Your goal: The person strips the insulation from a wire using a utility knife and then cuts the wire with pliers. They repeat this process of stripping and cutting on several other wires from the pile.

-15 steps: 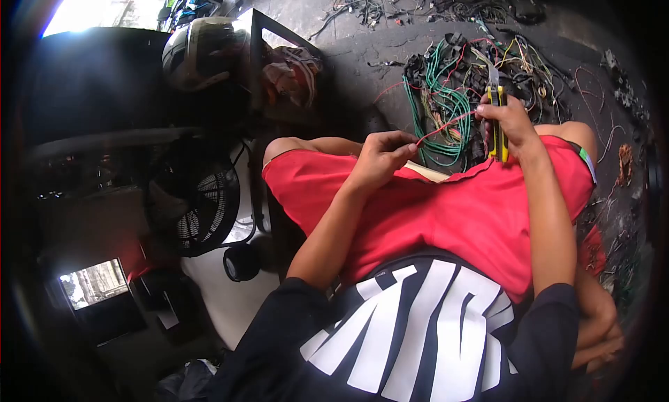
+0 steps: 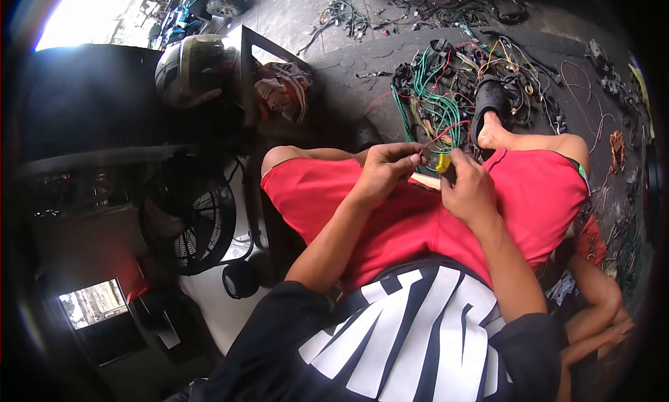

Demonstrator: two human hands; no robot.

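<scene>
Oil-dark concrete workshop floor (image 2: 334, 81) is spreading out beneath the seated person. Nearest, over the red cloth shorts (image 2: 390, 221), the left hand (image 2: 387, 168) is pinching a thin red wire (image 2: 446, 132) between thumb and fingertips, closed tight on its end. The right hand (image 2: 470, 189) is curling shut around a small yellow-handled tool (image 2: 442, 163), meeting the wire just beside the left fingers. Stripping or trimming that end seems to be in hand; the next move is calling for a taut wire and a steady squeeze. Beyond, the wire is trailing into a tangled green wire bundle (image 2: 435, 109) beside a black sandal (image 2: 490, 99).
</scene>
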